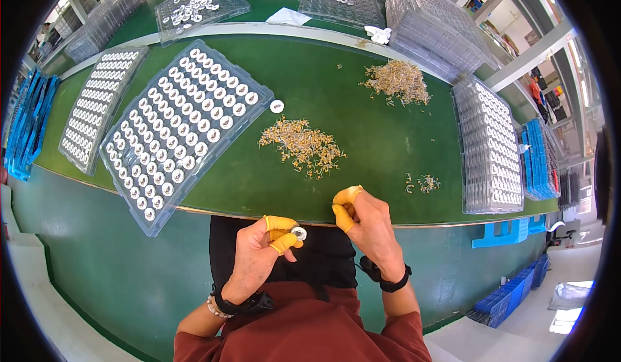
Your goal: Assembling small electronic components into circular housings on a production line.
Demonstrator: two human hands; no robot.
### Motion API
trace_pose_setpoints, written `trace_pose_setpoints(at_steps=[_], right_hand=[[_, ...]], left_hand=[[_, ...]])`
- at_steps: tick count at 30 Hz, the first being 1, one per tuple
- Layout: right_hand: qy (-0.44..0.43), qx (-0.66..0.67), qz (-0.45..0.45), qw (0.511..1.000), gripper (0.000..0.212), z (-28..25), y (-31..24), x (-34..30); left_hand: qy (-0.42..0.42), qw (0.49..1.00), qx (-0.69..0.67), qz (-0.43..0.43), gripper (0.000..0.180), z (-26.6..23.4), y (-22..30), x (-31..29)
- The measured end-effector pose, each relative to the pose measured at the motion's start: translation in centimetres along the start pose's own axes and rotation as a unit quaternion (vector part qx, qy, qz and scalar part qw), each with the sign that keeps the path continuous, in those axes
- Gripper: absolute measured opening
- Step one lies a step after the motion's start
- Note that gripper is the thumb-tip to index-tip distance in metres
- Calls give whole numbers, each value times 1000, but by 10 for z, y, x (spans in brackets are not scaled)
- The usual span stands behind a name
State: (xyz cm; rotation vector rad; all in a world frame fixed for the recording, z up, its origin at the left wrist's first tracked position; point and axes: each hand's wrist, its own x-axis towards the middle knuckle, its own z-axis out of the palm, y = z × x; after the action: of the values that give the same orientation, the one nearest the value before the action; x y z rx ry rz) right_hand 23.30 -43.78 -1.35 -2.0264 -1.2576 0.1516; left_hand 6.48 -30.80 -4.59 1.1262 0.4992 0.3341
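Observation:
My left hand, with yellow finger cots on its fingertips, pinches a small round white disc with a dark centre, just off the table's near edge. To its right, my right hand also wears yellow cots. Its thumb and fingertips are brought together at the table edge; whatever is between them is too small to make out. Beyond both hands lies a loose pile of tiny yellow and silver parts. A single white disc rests beside the corner of a clear tray filled with rows of similar discs.
Another filled tray lies at the left, near blue trays. A bigger parts pile sits farther back, a small one at right. Stacked clear trays line the right end. A blue stool stands below.

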Motion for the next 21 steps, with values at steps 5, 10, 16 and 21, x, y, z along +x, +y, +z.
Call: trace_pose_setpoints(at_steps=[5, 10, 16, 21], right_hand=[[32, 249, 107, 962, 10, 15, -3, -19], [48, 232, 146, 960, 8, 18, 4, -14], [30, 358, 161, 919, 9, 23, -8, -24], [26, 345, 140, 928, 12, 36, -16, -32]], left_hand=[[-25, 999, -45, -17, 15, 6, 0, 1], [-15, 998, -57, -31, 15, 6, -3, 5], [-6, 998, -66, -16, 15, 9, -5, 4], [10, 998, -69, -6, 14, 11, 1, 0]])
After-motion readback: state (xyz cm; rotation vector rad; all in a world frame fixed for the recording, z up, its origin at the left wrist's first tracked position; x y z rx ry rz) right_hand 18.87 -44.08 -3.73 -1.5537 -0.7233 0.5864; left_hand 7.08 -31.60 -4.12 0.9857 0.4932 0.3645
